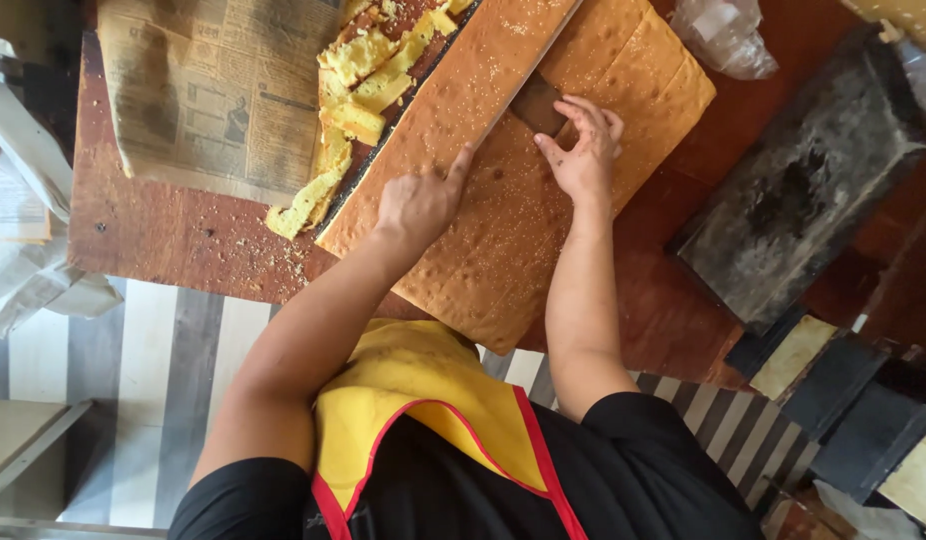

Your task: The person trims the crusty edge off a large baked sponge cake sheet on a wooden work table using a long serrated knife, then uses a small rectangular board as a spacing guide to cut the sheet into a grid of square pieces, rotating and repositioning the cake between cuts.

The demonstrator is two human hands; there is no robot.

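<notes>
Sponge cake slab point(503, 200), red-brown wooden table point(173, 240), newspaper point(213, 90), striped floor point(163, 340)

Large golden-brown sheet cake point(503, 200) lay flat and diagonal on the wooden table, top pitted and crumb-dusted, near corner overhanging the edge. Faint score lines crossed its far part. A long knife point(535, 82), dark handle, pale blade, ran lengthwise across the cake's top.

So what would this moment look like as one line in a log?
left hand: pressing on sponge cake slab | right hand: on knife, blade across slab | cake trimmings beside slab | newspaper on wooden table
</notes>
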